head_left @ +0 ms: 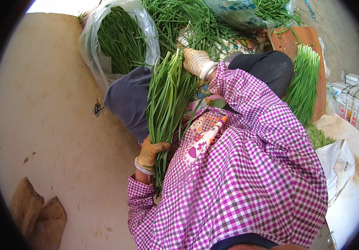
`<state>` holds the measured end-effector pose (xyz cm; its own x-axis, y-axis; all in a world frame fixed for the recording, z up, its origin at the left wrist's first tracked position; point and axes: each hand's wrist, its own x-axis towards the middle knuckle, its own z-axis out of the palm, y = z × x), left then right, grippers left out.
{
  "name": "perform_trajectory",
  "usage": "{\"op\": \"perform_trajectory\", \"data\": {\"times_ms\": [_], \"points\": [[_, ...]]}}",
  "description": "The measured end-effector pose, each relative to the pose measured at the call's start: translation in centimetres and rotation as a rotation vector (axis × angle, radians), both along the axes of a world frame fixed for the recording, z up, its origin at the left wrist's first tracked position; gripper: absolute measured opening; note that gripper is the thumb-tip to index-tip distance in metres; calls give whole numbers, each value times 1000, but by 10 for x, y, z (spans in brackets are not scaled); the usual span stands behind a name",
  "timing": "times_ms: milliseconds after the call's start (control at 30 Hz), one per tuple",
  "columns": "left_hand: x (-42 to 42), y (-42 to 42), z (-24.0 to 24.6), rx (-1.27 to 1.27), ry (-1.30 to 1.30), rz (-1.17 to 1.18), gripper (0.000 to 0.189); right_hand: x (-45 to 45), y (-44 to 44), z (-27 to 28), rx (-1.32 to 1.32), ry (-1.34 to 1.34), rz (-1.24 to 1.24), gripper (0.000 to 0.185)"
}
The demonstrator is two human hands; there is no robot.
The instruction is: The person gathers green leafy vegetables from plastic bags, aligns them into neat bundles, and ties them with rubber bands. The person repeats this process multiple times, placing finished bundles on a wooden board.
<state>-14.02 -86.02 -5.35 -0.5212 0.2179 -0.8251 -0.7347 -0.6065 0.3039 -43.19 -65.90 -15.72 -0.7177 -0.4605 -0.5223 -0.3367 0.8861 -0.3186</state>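
Observation:
A long bunch of green garlic chives (167, 100) lies across my lap, pale stem ends at the top and leaf tips towards my body. My left hand (152, 153), in a stained work glove, is closed around its lower, leafy part. In a ribbed, soiled glove, my right hand (197, 62) is at the stem ends; its fingers are partly hidden, so whether it grips them is unclear. To the right, a neat bunch of chives (304, 81) with evenly aligned pale ends rests on a reddish wooden board (320, 103).
A clear plastic bag (96, 59) full of chives stands beyond my left knee. Loose chives (188, 15) are heaped ahead, beside another plastic bag (232, 12). White plastic crates (351, 106), green trimmings (317, 137) and a white sack (336, 165) are at right. Brown cardboard (41, 212) lies lower left.

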Motion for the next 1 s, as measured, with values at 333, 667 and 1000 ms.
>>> {"op": "perform_trajectory", "data": {"times_ms": [333,667,1000], "points": [[-3,-1,0,-91,-43,-107,46,-14,15,-32,48,-133,2,28],[9,-8,31,-135,-32,-91,44,-35,72,23,-371,-1117,-750,60],[-13,-78,44,-523,128,-159,40,-8,53,-11,-853,-1131,-934,24]]}}
